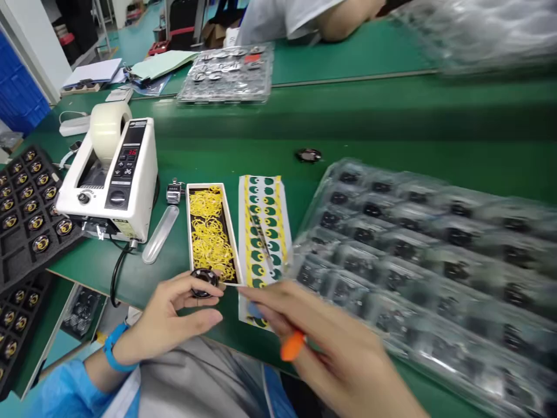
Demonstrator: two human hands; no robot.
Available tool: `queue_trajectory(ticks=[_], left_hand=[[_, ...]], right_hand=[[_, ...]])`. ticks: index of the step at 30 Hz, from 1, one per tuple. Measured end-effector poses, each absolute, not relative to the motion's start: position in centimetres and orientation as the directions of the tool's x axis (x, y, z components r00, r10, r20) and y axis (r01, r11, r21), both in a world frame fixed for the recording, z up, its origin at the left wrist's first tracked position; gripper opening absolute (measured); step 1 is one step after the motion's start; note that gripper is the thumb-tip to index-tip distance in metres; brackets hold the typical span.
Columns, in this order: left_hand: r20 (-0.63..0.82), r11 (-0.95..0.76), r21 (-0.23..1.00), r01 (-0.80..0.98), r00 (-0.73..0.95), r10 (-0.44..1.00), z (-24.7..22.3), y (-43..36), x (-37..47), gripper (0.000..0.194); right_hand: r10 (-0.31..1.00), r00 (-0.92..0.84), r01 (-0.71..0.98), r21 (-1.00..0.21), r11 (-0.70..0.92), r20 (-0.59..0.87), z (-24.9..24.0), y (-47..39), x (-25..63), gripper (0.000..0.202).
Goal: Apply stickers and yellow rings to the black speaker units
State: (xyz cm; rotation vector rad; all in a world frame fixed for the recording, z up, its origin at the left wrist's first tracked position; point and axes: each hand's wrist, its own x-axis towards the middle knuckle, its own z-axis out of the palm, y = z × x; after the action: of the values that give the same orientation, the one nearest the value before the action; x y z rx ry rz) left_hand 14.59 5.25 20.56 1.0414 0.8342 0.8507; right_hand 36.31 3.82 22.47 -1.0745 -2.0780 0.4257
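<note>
My left hand is closed on a small round black part, gripped between thumb side and fingers over the front of the white box. My right hand, blurred by motion, grips a thin tool with an orange and blue handle. Its slim tip points left, close to the black part; whether they touch I cannot tell. Beyond the hands, a white box holds many yellow rings. Right of it, a sheet of yellow and green stickers carries dark tweezers.
At left stand a tape dispenser, a tally counter, a clear tube and black foam trays. A large clear tray of black parts fills the right. Another person's arm rests across the bench.
</note>
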Motion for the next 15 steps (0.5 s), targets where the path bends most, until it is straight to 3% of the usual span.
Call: queue_trajectory(ticks=[3,6,10,15], left_hand=[[-0.183,0.261,0.948,-0.184,0.357,0.916,20.9,5.1,14.7,0.032],[-0.185,0.224,0.961,-0.16,0.227,0.956,20.9,5.0,14.6,0.036],[-0.129,0.146,0.974,-0.173,0.105,0.986,20.6,4.9,14.7,0.034],[-0.108,0.152,0.945,-0.288,0.163,0.981,20.2,4.7,14.8,0.024]], right_hand=[[0.789,-0.384,0.441,-0.655,0.613,0.48,21.9,5.1,32.9,0.034],[0.854,-0.246,0.363,-0.773,0.52,0.459,21.1,5.4,31.6,0.034],[0.918,-0.086,0.246,-0.885,0.396,0.387,20.6,5.1,30.7,0.009],[0.939,0.02,0.109,-0.934,0.34,0.344,20.4,5.1,30.3,0.016]])
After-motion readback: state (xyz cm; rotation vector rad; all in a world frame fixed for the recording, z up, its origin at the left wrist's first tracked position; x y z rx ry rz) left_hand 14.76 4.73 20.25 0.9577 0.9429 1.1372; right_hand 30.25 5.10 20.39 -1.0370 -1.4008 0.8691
